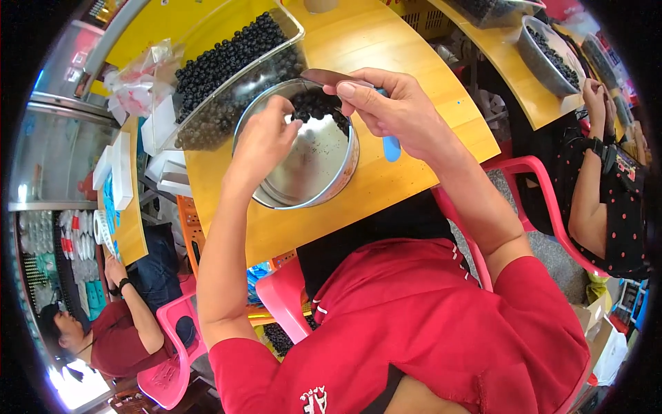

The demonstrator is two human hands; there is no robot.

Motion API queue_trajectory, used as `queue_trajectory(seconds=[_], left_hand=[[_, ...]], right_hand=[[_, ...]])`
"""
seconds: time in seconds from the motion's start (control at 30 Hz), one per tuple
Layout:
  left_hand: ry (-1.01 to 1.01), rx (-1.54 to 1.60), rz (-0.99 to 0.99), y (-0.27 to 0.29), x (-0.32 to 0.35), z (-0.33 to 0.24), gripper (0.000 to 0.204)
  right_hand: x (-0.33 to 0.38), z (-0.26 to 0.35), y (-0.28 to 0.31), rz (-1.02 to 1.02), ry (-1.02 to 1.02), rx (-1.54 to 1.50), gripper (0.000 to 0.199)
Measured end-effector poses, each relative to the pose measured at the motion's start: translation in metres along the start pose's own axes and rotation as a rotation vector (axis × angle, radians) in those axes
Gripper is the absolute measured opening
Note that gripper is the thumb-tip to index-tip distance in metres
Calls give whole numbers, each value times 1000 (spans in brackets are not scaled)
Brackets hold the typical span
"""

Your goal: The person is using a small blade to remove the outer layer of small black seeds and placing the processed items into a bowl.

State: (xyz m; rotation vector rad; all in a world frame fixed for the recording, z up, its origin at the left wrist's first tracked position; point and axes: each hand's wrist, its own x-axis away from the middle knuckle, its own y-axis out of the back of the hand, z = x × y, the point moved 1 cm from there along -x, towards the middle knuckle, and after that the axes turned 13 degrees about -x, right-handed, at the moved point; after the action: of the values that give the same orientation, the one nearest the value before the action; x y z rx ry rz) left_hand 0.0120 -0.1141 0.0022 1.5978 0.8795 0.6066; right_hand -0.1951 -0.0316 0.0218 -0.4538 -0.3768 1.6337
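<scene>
Head view shows the left hand (265,141) pinched shut over a steel bowl (303,186) on the yellow table (386,48), perhaps on one bead. The right hand (393,103) grips a thin tool (331,76). Dark beads (317,105) pile at the bowl's far side: small, hard, likely rolling, best fingertip-pinched. More fill the clear tub (227,58).

Well left of the left hand (265,141), a crumpled clear plastic bag (141,79) with pink inside, lying beside the far desk edge. Below it, nearer, flat white cartons (160,124) stacked edge to edge. Further left still, a long white box (123,169) and a blue-and-white flat pack (108,196) on a narrow side desk (134,238). Far lower right of the right hand (393,103), a brown cardboard box (598,314).
</scene>
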Motion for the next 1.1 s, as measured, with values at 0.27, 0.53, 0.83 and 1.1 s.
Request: queue_trajectory(seconds=[0.27, 0.53, 0.83, 1.1], left_hand=[[1, 1190, -304, 12, 39, -43, 28], [-38, 1085, -508, 12, 47, -57, 28], [-120, 741, -751, 9, 49, -64, 26], [-208, 399, -809, 16, 52, -47, 26]], right_hand=[[-3, -12, -25, -47, -42, 22, 26], [-6, -6, -34, 53, -236, -257, 16], [-5, -1, -33, 148, -292, -391, 15], [-3, 2, -37, 79, -246, -118, 15]])
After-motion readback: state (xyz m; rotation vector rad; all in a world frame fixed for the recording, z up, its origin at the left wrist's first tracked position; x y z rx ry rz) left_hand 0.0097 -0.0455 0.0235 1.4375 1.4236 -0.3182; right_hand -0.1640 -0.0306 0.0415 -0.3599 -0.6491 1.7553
